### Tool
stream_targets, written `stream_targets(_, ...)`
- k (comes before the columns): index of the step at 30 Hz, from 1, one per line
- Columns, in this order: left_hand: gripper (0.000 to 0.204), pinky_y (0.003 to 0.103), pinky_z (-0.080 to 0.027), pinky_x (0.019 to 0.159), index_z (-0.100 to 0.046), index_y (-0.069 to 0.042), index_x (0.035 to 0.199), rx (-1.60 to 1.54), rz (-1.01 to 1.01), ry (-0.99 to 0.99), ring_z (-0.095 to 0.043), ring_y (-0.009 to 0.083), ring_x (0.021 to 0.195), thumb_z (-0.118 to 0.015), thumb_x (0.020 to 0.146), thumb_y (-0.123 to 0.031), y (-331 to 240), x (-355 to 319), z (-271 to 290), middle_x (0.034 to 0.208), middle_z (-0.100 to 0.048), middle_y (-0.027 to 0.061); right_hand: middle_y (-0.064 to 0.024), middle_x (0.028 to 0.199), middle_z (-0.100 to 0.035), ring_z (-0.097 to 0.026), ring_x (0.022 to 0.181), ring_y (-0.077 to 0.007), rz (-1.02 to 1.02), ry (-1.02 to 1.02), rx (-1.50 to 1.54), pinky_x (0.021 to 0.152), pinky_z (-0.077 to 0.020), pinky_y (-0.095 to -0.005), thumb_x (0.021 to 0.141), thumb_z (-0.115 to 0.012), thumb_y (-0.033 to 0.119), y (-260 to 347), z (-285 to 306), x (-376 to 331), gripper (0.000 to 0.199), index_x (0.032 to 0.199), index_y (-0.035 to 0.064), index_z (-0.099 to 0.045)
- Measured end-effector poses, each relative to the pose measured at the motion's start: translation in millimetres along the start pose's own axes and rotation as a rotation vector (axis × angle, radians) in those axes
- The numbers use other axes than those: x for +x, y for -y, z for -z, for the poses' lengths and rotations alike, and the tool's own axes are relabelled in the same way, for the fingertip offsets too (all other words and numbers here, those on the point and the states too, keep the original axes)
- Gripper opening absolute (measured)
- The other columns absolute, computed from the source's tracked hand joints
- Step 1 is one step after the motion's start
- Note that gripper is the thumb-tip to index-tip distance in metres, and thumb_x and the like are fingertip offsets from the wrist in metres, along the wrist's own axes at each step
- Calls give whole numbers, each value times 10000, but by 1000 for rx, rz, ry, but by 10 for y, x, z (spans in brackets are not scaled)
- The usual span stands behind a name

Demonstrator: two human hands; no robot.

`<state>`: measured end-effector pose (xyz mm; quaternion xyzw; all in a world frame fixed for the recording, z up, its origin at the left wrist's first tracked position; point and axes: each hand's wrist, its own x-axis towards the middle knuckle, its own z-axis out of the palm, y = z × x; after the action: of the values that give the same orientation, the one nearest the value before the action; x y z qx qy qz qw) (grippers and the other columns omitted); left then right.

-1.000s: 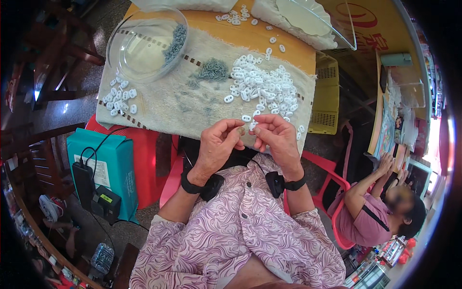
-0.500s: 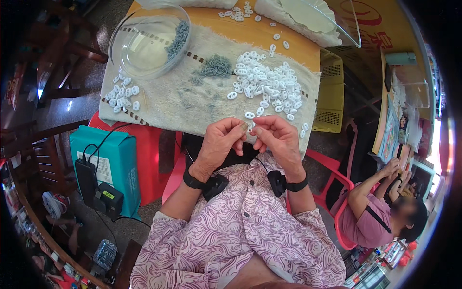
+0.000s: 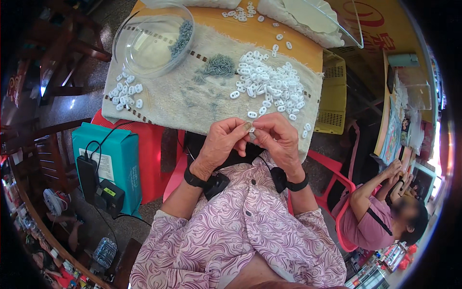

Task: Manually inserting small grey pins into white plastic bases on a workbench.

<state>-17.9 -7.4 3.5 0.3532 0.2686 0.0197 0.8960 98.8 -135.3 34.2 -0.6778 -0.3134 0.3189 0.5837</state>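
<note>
We note a wooden table (image 3: 214, 18) at the far side, most of its near part covered by a pale cloth (image 3: 168, 98). To the right, a co-worker in a pink top (image 3: 368, 221) sits at another surface. Left of the wearer, a teal bag (image 3: 128, 161) stands against something red; a yellow crate (image 3: 332, 103) stands just right of the table. On the cloth's far left we record a clear bowl (image 3: 144, 62), grey bits (image 3: 181, 42) gathered along its right side. The left hand (image 3: 222, 139) and right hand (image 3: 280, 143) meet over the cloth's near edge. Right grip: narrow, thumb and forefinger pinching a white piece (image 3: 251, 129). Left grip: also narrow, tips at that same piece; we cannot tell whether anything lies between them. Beyond the hands, to the right, lies a large white heap (image 3: 272, 82), and left of it a smaller grey heap (image 3: 219, 66). We log a small white cluster (image 3: 126, 94) nearer than the bowl, and another cluster (image 3: 240, 13) on bare wood at the far edge. Two loose pieces (image 3: 251, 115) lie just beyond the fingertips. Smallest: a thin stick (image 3: 147, 97) beside the left cluster.
</note>
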Motion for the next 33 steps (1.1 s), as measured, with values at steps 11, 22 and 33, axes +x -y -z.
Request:
stream_targets(11,170,223,-529,513,-611,10,980,11,-58,-73,-569,69,589,-580,929,-150,-14,-10,-32,771,-618,38,-26,723,-617,-598,588,-65,-376,39,136,507,-476,-184,891,-601,56,50,33,1,85,918,-22,-580)
stream_targets(22,130,250,-563,561,-597,39,979,11,-157,-77,-615,102,641,-602,900,-64,-9,-20,-22,815,-641,73,-25,733,-629,-588,597,-48,-333,43,96,508,-469,-173,884,-611,50,48,-25,20,83,937,-6,-579)
stream_targets(33,152,225,-549,538,-602,36,972,125,-146,-44,-615,87,638,-623,892,-92,-53,-24,-19,771,-639,61,-17,716,-610,-571,585,-38,-264,9,98,506,-460,-169,870,-616,7,42,-66,55,57,919,-2,-589)
